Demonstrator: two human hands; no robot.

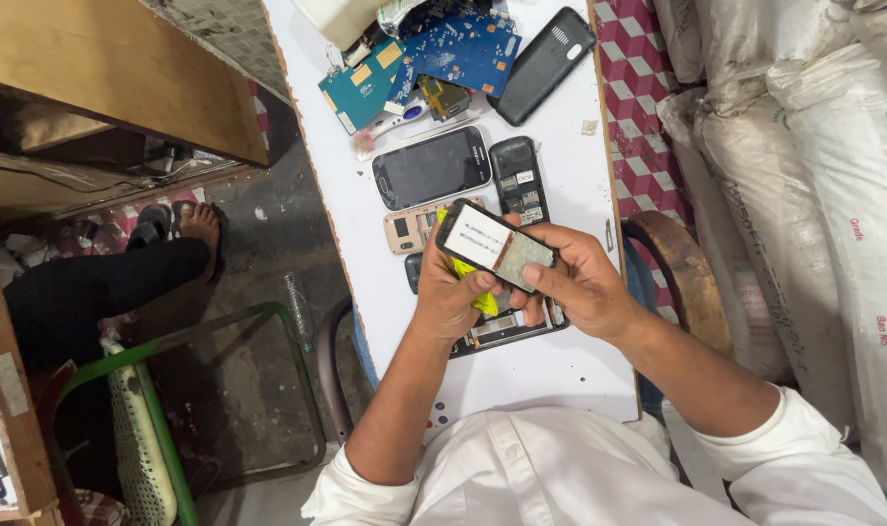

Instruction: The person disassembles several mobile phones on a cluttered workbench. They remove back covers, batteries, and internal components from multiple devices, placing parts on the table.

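Both my hands hold a small opened phone [492, 245] above a white table [570, 180]. The phone's back faces up, showing a white label and a metal plate. My left hand [450, 292] grips its lower left side, with a yellow cloth or tool [480, 300] tucked under the fingers. My right hand [582, 281] grips the right end, thumb pressed on the phone's edge. Under my hands lies a black phone frame [502, 331].
On the table beyond my hands lie a black touchscreen phone [431, 167], an opened phone body [517, 179], a beige keypad phone [409, 230], a black back cover [543, 64] and blue circuit boards [463, 54]. White sacks [813, 195] stand right; another person's leg [122, 282] left.
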